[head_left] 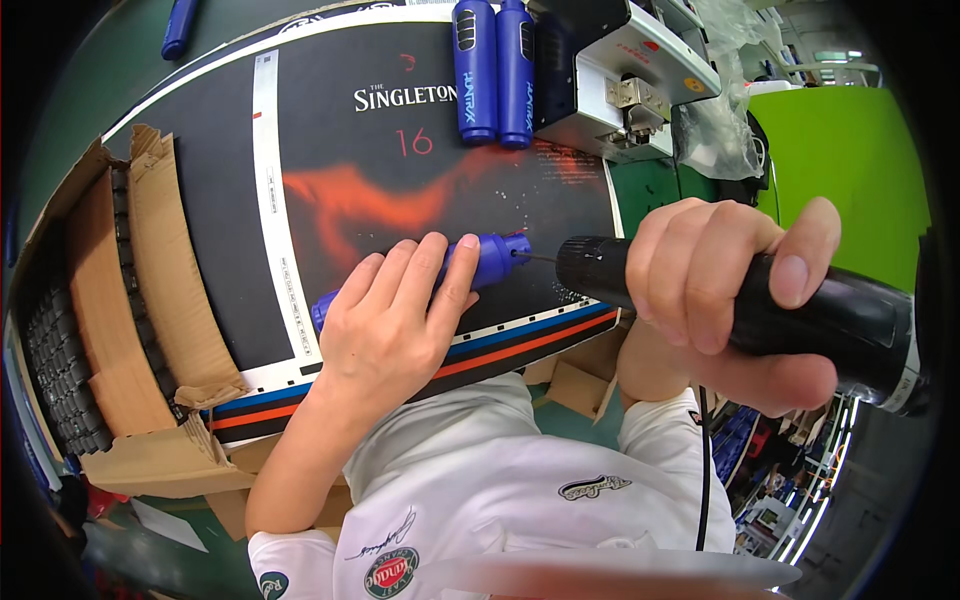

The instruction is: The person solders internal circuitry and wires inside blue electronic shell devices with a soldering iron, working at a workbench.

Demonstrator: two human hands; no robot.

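My left hand (395,310) is closed over a blue plastic tube-shaped housing (492,262) lying on the dark printed sheet, its narrower end pointing right. In my right hand (715,280) is a black electric screwdriver (850,320), held level with the fingers wrapped round its body. From its nose, a thin bit (538,258) reaches left to the narrow end of the housing. The bit's tip appears to be at a small hole there; whether a screw sits in it I cannot tell.
Two blue housings (478,75) stand side by side at the back, beside a metal machine (625,90). On the left is an open cardboard box (165,270) packed with black parts (60,350). Another blue piece (180,28) lies far left. A black cable (703,470) hangs below the screwdriver.
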